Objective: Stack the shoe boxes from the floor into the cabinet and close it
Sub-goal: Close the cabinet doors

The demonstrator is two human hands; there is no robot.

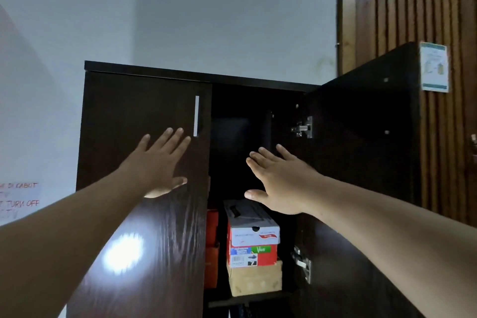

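Colours noted: cabinet and boxes.
Cabinet [144, 111] dark brown woodgrain; top box [251, 227] white, middle box [254, 254] red, bottom box [255, 280] tan.

Just a wood slat wall [402, 8] at 2 o'clock with a small poster [434, 67], plus a handwritten paper sign [19, 201] at 8 o'clock.

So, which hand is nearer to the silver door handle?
Left. The left hand lies flat just below the handle; the right hand is across the open gap.
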